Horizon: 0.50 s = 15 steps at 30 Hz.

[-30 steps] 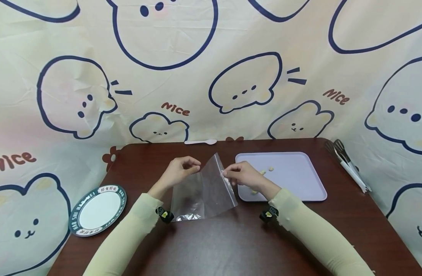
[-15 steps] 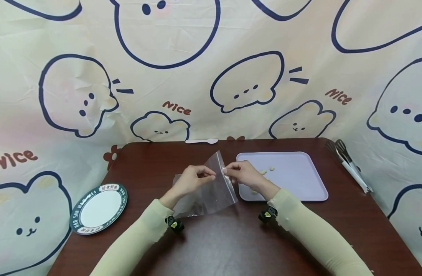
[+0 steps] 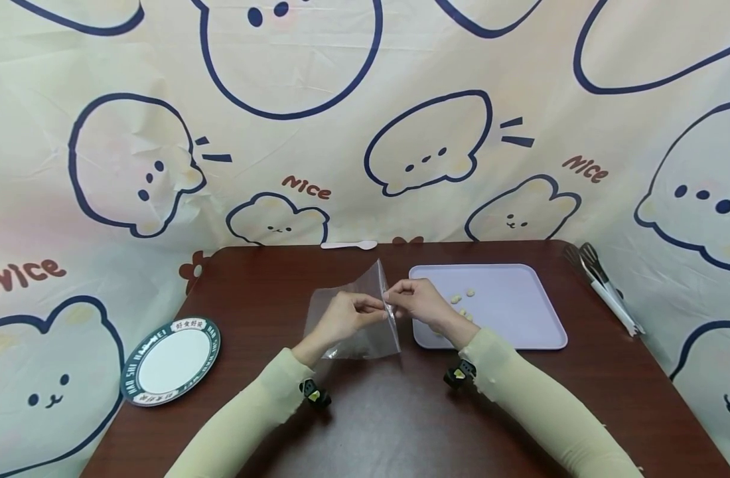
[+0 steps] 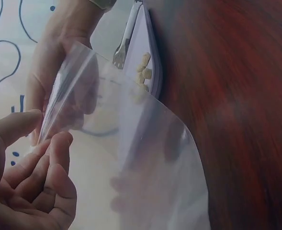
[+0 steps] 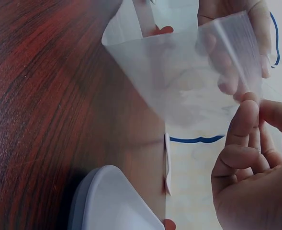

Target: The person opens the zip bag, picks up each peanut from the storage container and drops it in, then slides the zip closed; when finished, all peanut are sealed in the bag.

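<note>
left sleeve (image 3: pixel 239 418): long, pale yellow-green | right sleeve (image 3: pixel 544 392): matching, frilled cuff | left wrist camera (image 3: pixel 314 394), right wrist camera (image 3: pixel 459 374): black, yellow marking | left hand (image 3: pixel 347 316), right hand (image 3: pixel 423 302): bare

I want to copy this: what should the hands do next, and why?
Perhaps gently part the zip edge of the clear plastic bag: it looks closed, the left hand and right hand are there, and small beige pieces lie on the lavender tray.
</note>
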Each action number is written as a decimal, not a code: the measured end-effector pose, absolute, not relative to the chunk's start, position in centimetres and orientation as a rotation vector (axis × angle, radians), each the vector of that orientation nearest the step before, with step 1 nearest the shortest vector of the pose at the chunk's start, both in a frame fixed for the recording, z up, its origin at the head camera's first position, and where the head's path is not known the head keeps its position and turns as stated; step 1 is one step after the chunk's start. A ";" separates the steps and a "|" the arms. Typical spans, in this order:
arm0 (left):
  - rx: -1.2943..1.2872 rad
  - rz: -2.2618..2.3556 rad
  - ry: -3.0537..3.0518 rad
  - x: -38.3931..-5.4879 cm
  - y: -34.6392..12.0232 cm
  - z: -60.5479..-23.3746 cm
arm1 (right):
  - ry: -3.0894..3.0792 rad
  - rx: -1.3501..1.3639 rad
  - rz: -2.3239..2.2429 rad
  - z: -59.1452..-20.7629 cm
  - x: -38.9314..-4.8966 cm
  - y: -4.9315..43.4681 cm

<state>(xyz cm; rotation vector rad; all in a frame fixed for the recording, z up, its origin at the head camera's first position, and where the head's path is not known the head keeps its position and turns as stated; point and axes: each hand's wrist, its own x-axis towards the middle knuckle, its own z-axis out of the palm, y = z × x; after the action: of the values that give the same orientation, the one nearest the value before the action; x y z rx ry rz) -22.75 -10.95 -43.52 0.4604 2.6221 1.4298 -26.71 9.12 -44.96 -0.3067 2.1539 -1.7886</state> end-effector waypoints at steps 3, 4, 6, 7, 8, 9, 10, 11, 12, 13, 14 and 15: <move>0.448 1.416 2.633 -22.7 -10.8 -43.6 | 2.158 -0.324 -1.791 -44.9 -26.6 9.0; 0.442 1.409 2.640 -22.7 -10.7 -43.6 | 2.164 -0.333 -1.790 -44.9 -26.6 9.0; 0.434 1.391 2.654 -22.8 -10.6 -43.6 | 2.173 -0.345 -1.784 -45.0 -26.6 8.9; 0.435 1.389 2.658 -22.8 -10.5 -43.6 | 2.177 -0.349 -1.781 -45.0 -26.6 8.9; 0.432 1.390 2.658 -22.8 -10.5 -43.6 | 2.180 -0.349 -1.778 -45.1 -26.6 8.9; 0.432 1.392 2.654 -22.8 -10.4 -43.6 | 2.183 -0.346 -1.774 -45.0 -26.6 8.9; 0.434 1.396 2.647 -22.8 -10.4 -43.6 | 2.184 -0.344 -1.772 -45.1 -26.6 8.9; 0.436 1.403 2.640 -22.8 -10.4 -43.6 | 2.184 -0.339 -1.770 -45.1 -26.6 8.8; 0.441 1.411 2.631 -22.8 -10.5 -43.7 | 2.183 -0.336 -1.768 -45.1 -26.6 8.8; 0.449 1.419 2.623 -22.8 -10.5 -43.7 | 2.182 -0.334 -1.767 -45.1 -26.6 8.8; 0.449 1.426 2.616 -22.8 -10.5 -43.7 | 2.180 -0.328 -1.767 -45.1 -26.6 8.8; 0.447 1.430 2.608 -22.8 -10.5 -43.7 | 2.178 -0.326 -1.767 -45.1 -26.6 8.8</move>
<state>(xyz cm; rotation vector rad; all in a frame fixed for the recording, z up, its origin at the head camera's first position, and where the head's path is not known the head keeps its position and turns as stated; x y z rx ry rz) -22.83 -10.53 -43.71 0.4465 2.6079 1.4298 -26.63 8.83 -45.14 -0.3258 2.1779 -1.7671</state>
